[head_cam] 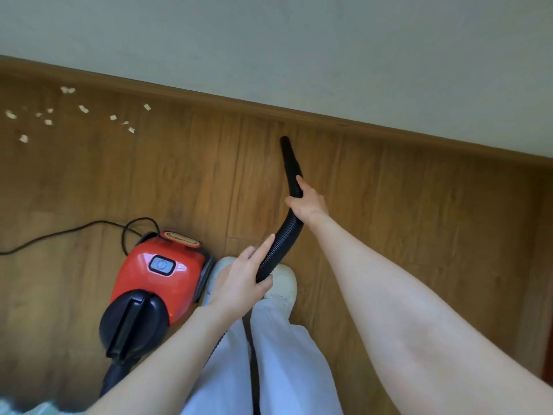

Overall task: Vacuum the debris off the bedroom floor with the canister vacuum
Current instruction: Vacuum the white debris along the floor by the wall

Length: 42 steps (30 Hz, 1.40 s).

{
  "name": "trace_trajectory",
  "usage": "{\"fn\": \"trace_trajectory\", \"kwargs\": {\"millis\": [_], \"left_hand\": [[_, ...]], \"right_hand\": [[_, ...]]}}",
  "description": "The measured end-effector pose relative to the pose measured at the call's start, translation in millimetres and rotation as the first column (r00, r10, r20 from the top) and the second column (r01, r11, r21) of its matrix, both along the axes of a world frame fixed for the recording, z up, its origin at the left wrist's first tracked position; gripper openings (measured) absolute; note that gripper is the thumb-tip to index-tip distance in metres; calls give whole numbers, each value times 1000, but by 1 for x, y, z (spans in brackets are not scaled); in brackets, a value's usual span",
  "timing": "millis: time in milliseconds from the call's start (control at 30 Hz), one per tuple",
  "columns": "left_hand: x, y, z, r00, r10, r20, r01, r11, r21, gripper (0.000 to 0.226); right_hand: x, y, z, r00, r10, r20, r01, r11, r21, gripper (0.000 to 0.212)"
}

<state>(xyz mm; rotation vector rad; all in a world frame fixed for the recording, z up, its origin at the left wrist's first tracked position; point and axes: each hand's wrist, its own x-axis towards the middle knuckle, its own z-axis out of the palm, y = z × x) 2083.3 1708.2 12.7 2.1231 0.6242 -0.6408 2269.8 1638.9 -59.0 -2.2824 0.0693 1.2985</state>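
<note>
Holding the black hose (284, 223) two-handed, nozzle (288, 151) aimed near the skirting board (329, 115).

Right hand (308, 202) wrapped round the hose up front, left hand (242, 280) gripping lower down with index finger stretched along it. Lower hose lost behind the left hand and pale trousers (278, 354). Red canister vacuum (155, 283) parked on the wood floor (419, 220) by the left shoe, cord (59, 233) running off the left edge. Paper scraps (83, 108) scattered far left near the skirting, well apart from the nozzle, kinda blurry.
</note>
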Motion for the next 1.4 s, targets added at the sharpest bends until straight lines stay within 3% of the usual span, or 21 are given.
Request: {"fn": "trace_trajectory", "kwargs": {"millis": [233,400,833,1067,1400], "left_hand": [[-52,63,-2,980,199,0,-197,973,123,77],[-88,123,-5,964,267,9,-264,945,190,78],[-201,269,-11,887,461,-7,-454,876,159,79],[-201,284,-12,869,495,11,-495,869,13,78],[-126,245,-10,931,364,-6,-364,931,-35,73]], "right_hand": [[-38,116,-8,972,232,-44,-228,970,82,69],[-76,197,-11,958,283,-44,-276,954,115,69],[-196,378,-13,878,479,13,-479,878,16,67],[-198,385,-12,898,436,62,-433,900,-51,64],[-119,318,-2,953,298,57,-290,950,-113,62]]}}
